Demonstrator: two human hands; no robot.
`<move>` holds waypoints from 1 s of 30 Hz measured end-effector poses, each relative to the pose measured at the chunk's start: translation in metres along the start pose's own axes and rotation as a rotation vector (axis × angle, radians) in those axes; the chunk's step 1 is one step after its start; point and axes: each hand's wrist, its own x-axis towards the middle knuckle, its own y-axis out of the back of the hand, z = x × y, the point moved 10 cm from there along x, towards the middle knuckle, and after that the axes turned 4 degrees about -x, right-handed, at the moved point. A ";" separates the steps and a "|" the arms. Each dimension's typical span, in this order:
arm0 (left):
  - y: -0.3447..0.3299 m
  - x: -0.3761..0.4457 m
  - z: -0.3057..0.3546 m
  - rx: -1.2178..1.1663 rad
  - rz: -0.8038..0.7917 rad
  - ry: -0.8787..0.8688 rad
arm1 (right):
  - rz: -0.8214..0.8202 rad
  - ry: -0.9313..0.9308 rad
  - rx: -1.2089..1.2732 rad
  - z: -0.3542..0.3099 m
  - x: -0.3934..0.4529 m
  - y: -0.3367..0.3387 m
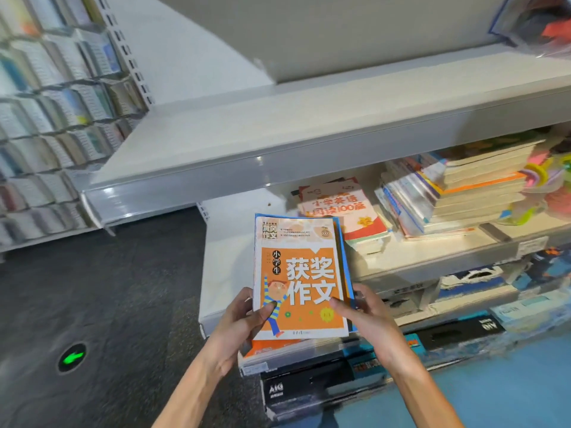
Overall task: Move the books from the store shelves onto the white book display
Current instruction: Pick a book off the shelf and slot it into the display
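Observation:
An orange and white book [301, 273] with large Chinese characters tops a small stack, with a blue-edged book under it. My left hand [239, 322] grips the stack's lower left corner, thumb on the cover. My right hand [366, 315] grips its lower right edge, thumb also on the cover. The stack is held just above the front of a white store shelf [228, 261]. A red and white book [343, 208] lies further back on that shelf. To its right stands a tall pile of books [457, 193].
A wide white shelf board [278, 143] juts out overhead. Black boxes [312, 387] and blue packages fill the lower shelf levels. Colourful toys [543, 186] sit at the far right. Racks of booklets [46, 118] line the left wall. The dark floor [123, 304] has a green arrow light [72, 357].

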 end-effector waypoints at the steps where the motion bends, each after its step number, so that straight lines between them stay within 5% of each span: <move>1: 0.009 -0.007 -0.001 0.014 0.010 -0.008 | -0.022 0.008 -0.023 0.002 0.000 -0.010; 13: 0.156 -0.078 -0.016 0.006 0.144 -0.106 | -0.185 0.015 -0.127 0.020 -0.015 -0.168; 30: 0.475 -0.137 -0.011 -0.181 0.299 -0.128 | -0.287 0.068 -0.251 -0.010 -0.046 -0.492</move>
